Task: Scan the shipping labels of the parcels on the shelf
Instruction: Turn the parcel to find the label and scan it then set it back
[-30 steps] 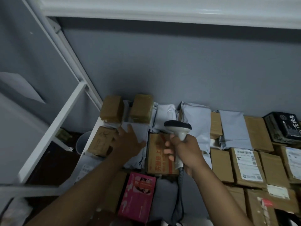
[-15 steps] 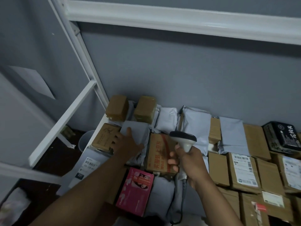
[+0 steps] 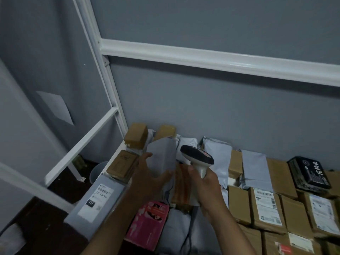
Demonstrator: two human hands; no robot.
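The left hand held a grey mailer tilted up at the far left of the shelf, fingers spread along its edges. The right hand, fingers curled, gripped the scanner just right of the mailer, above the cardboard parcels.

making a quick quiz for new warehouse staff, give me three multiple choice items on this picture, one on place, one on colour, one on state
1. Where is the pink printed carton?
A. at the shelf's near edge, between the forearms
B. against the back wall
C. on the floor

2. What colour is the handheld barcode scanner's head?
A. red
B. black
C. yellow

3. What is the left hand doing?
A. hanging idle
B. holding up a grey plastic mailer bag
C. gripping the scanner

Answers: 1 A, it lies nearest the camera; 2 B, dark cap on a pale handle; 3 B, thumb and fingers flank the raised bag, while the right hand grips the scanner.
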